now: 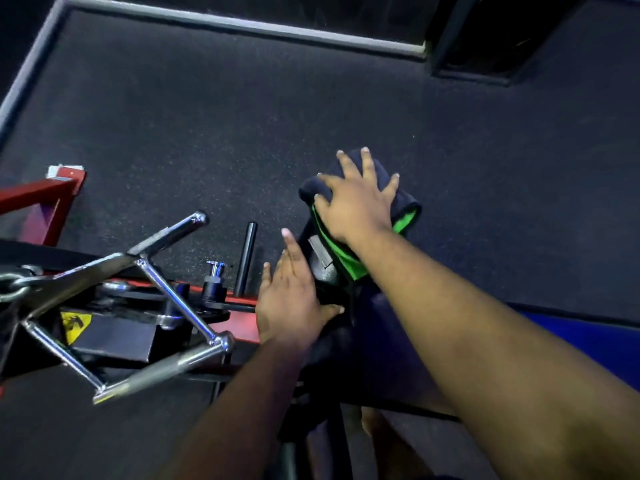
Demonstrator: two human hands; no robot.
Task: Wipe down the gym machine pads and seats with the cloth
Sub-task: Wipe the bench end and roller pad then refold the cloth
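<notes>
We find the right hand (356, 199) laid flat, fingers spread and straight, pressing the cloth (405, 211) down onto the top of the black pad (320, 261). The cloth is dark outside with a green inner face, and it drapes over the pad's upper end and down its right side. The left hand (289, 299) rests against the pad's left side, fingers extended, thumb hooked round its lower edge. Left of the pad we note a chrome handle (152, 299), a black peg (246, 259) and a red frame (45, 202) on dark speckled flooring (207, 116).
</notes>
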